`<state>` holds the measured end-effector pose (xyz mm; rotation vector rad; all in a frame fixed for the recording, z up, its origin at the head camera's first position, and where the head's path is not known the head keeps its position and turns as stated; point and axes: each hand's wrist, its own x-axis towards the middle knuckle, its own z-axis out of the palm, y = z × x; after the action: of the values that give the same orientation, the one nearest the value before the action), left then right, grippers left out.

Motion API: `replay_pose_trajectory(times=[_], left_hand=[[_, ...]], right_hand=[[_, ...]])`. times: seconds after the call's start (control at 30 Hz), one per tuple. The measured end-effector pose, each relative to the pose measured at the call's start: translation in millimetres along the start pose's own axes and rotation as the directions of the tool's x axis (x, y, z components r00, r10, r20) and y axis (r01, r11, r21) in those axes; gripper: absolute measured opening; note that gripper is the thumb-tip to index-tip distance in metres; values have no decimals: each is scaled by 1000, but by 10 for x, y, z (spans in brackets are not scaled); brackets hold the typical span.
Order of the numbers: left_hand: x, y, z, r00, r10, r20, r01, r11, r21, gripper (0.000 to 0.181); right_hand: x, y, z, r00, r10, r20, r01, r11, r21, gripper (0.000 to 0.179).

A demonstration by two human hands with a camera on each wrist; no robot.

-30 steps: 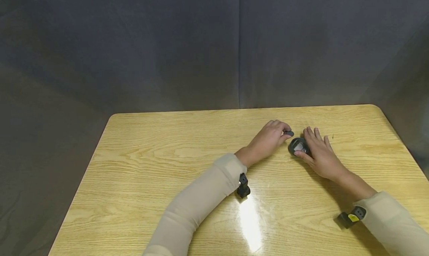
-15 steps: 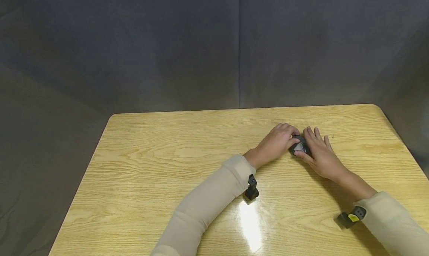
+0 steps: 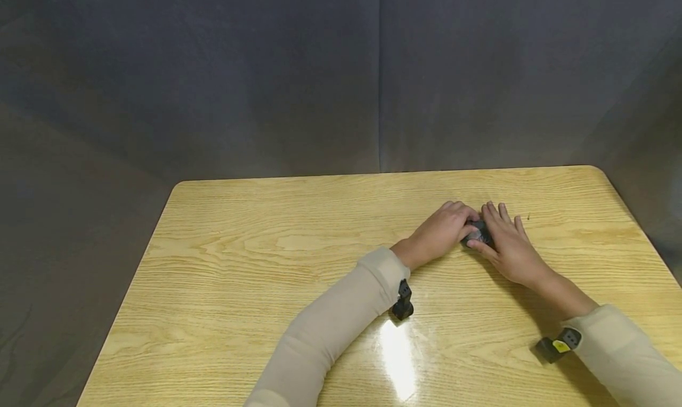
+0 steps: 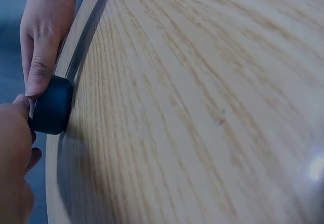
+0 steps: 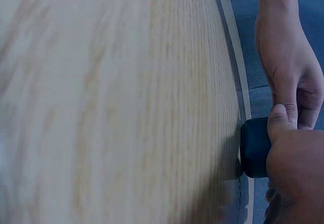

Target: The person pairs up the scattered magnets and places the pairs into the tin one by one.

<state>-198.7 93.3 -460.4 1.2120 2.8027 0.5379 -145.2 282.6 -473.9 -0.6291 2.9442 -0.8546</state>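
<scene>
A small dark round case (image 3: 482, 236) with a greyish top stands on the right half of the table in the head view. From its right side my right hand (image 3: 512, 253) steadies it, thumb at the near rim and the other fingers extended past it. On the opposite side my left hand (image 3: 443, 232) has its thumb and curled fingers right over the rim. The small dark piece it pinched earlier is hidden, and I cannot tell whether it is still held. Both wrist views show the dark side wall (image 4: 53, 106) of the case, with both thumbs at its top.
A wood-grain table (image 3: 256, 265) lies under both arms, with rounded far corners. Dark curtains (image 3: 298, 87) hang behind it and to the sides. A tiny dark speck (image 3: 528, 217) is on the tabletop beyond the right fingers. Wrist cameras (image 3: 403, 303) hang below both sleeves.
My left hand, pinching a small dark piece, has moved right onto the case, and the piece is now hidden. The right hand has stayed at the case.
</scene>
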Motion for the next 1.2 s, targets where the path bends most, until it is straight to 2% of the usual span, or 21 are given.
replay_pose_trajectory(times=[0.63, 0.97, 1.2], left_hand=[[-24, -32, -14, 1000, 3, 4, -3, 999, -52, 34], [-29, -34, -13, 1000, -11, 11, 12, 998, -63, 34], [-62, -61, -61, 999, -45, 4, 45, 997, -62, 37]], right_hand=[[25, 2, 13, 1000, -5, -5, 5, 1000, 3, 83], [4, -5, 2, 1000, 2, 19, -1, 1000, -7, 83], [9, -25, -16, 1000, 6, 25, -5, 1000, -20, 83]])
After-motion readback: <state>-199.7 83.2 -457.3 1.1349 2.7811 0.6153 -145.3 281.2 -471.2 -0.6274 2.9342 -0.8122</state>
